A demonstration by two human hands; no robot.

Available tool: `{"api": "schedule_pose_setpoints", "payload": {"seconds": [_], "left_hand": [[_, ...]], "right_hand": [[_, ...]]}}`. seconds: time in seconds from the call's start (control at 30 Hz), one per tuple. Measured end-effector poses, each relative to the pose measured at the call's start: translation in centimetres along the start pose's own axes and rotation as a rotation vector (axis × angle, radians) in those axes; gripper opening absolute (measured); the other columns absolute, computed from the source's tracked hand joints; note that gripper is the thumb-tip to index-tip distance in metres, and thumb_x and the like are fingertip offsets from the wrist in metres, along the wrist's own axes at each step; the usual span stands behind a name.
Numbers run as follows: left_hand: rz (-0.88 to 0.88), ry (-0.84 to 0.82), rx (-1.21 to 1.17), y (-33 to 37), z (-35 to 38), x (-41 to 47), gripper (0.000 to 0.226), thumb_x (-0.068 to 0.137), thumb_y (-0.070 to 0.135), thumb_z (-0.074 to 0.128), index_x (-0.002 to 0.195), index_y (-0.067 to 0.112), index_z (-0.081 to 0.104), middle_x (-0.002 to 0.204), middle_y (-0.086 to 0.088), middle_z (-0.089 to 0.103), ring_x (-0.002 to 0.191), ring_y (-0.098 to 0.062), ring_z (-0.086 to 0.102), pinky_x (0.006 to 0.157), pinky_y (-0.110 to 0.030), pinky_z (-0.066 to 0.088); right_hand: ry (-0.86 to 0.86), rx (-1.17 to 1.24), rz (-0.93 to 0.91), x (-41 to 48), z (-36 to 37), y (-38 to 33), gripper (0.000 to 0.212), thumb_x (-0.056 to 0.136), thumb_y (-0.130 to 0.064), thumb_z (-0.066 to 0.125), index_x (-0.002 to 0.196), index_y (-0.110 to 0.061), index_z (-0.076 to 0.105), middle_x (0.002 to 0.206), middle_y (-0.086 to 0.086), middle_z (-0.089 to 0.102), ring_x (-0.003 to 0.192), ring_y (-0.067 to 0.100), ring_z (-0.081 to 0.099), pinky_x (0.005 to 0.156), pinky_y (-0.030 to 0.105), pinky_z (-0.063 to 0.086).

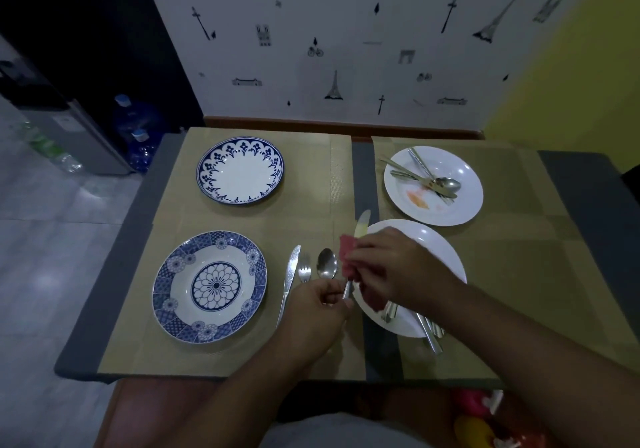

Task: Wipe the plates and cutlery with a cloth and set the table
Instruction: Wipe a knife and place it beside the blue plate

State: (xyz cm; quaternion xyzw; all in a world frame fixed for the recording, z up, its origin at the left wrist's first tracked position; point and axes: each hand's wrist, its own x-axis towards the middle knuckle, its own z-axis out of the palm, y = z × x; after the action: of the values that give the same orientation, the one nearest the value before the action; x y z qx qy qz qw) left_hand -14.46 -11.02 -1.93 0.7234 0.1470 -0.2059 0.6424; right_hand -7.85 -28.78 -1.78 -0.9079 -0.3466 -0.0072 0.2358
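My left hand [320, 304] grips the handle of a table knife [362, 223] whose blade points away from me. My right hand [398, 267] pinches a red cloth [347, 252] around the middle of that knife. Both hands are over the near white plate [433, 243], which holds several pieces of cutlery [429, 335]. A blue patterned plate [209, 286] lies at the near left, with a knife [290, 274], a fork [304, 268] and a spoon [327, 263] laid to its right. Another blue-rimmed plate [240, 169] sits at the far left.
A stained white plate [460, 205] at the far right carries used cutlery [424, 177]. Beige placemats [311, 212] cover the grey table. The wall runs along the far edge. Water bottles [136, 129] stand on the floor to the left.
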Motion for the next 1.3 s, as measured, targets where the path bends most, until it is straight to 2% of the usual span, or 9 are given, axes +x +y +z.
{"api": "schedule_pose_setpoints", "payload": {"seconds": [0.17, 0.33, 0.43, 0.53, 0.77, 0.9, 1.0, 1.13, 1.3], "left_hand": [[0.0, -0.062, 0.025, 0.0, -0.1, 0.1, 0.015, 0.089, 0.007, 0.069, 0.089, 0.02, 0.075, 0.07, 0.006, 0.07, 0.064, -0.008, 0.063, 0.062, -0.024, 0.053], [-0.106, -0.003, 0.023, -0.5, 0.4, 1.2, 0.02, 0.095, 0.002, 0.053, 0.1, 0.013, 0.069, 0.078, 0.001, 0.065, 0.067, -0.008, 0.06, 0.064, -0.021, 0.051], [-0.101, 0.097, 0.074, -0.6, 0.4, 1.8, 0.013, 0.097, 0.016, 0.056, 0.102, 0.018, 0.069, 0.075, 0.005, 0.063, 0.062, -0.006, 0.057, 0.047, -0.014, 0.044], [-0.071, 0.139, 0.089, -1.0, 0.3, 2.0, 0.012, 0.097, 0.028, 0.062, 0.098, 0.017, 0.066, 0.068, 0.009, 0.057, 0.056, -0.003, 0.051, 0.053, -0.019, 0.041], [-0.119, 0.068, -0.044, -0.6, 0.3, 2.1, 0.022, 0.104, 0.009, 0.044, 0.099, 0.003, 0.065, 0.077, -0.006, 0.067, 0.061, -0.006, 0.061, 0.061, -0.022, 0.052], [-0.12, -0.001, -0.084, -0.5, 0.1, 1.8, 0.019, 0.101, 0.005, 0.048, 0.109, 0.008, 0.066, 0.081, 0.001, 0.075, 0.076, -0.01, 0.069, 0.08, -0.033, 0.058], [-0.119, -0.072, -0.096, -0.5, -0.3, 1.8, 0.018, 0.098, 0.004, 0.055, 0.106, 0.009, 0.071, 0.086, 0.001, 0.076, 0.077, -0.008, 0.07, 0.074, -0.027, 0.057], [-0.072, -0.104, -0.086, -0.4, -0.9, 1.4, 0.018, 0.096, -0.001, 0.057, 0.095, 0.008, 0.073, 0.079, -0.009, 0.072, 0.069, -0.015, 0.068, 0.063, -0.026, 0.054], [-0.055, -0.114, 0.007, -1.1, -1.6, 1.0, 0.023, 0.094, 0.001, 0.061, 0.086, 0.017, 0.077, 0.076, -0.02, 0.07, 0.069, -0.02, 0.064, 0.067, -0.033, 0.054]], "right_hand": [[0.081, -0.077, 0.209, 3.0, -1.6, 4.1, 0.015, 0.09, -0.014, 0.066, 0.099, -0.02, 0.075, 0.101, 0.0, 0.072, 0.094, 0.021, 0.059, 0.084, 0.037, 0.048], [0.1, -0.116, 0.262, 2.9, -1.9, 4.7, 0.019, 0.088, -0.015, 0.068, 0.105, -0.02, 0.075, 0.104, 0.002, 0.073, 0.095, 0.025, 0.06, 0.088, 0.044, 0.048], [0.104, -0.09, 0.213, 2.1, -1.1, 3.4, 0.023, 0.087, -0.013, 0.071, 0.109, -0.017, 0.075, 0.11, 0.007, 0.071, 0.098, 0.027, 0.06, 0.087, 0.042, 0.049], [0.138, -0.063, 0.179, 2.0, -0.3, 2.9, 0.025, 0.085, -0.012, 0.073, 0.11, -0.014, 0.075, 0.109, 0.008, 0.071, 0.095, 0.027, 0.06, 0.082, 0.042, 0.052], [0.191, -0.066, 0.146, 1.9, -0.5, 2.1, 0.028, 0.082, -0.009, 0.074, 0.11, -0.012, 0.074, 0.107, 0.007, 0.072, 0.092, 0.027, 0.06, 0.081, 0.038, 0.051], [0.134, -0.045, 0.098, 1.6, -0.6, 2.4, 0.028, 0.085, -0.011, 0.067, 0.112, -0.015, 0.069, 0.105, 0.001, 0.071, 0.091, 0.023, 0.06, 0.084, 0.041, 0.049], [0.06, -0.057, -0.021, 1.2, -0.1, 1.9, 0.018, 0.088, -0.013, 0.067, 0.105, -0.016, 0.072, 0.106, -0.001, 0.071, 0.088, 0.022, 0.06, 0.081, 0.041, 0.05], [0.008, -0.203, -0.178, 0.8, 0.3, 1.0, 0.025, 0.084, -0.016, 0.075, 0.108, -0.009, 0.074, 0.105, 0.009, 0.073, 0.092, 0.027, 0.065, 0.084, 0.045, 0.054], [-0.126, -0.208, -0.237, 0.5, 0.0, 1.5, 0.031, 0.08, -0.011, 0.077, 0.11, -0.008, 0.071, 0.109, 0.012, 0.067, 0.1, 0.027, 0.062, 0.082, 0.04, 0.055]]}}
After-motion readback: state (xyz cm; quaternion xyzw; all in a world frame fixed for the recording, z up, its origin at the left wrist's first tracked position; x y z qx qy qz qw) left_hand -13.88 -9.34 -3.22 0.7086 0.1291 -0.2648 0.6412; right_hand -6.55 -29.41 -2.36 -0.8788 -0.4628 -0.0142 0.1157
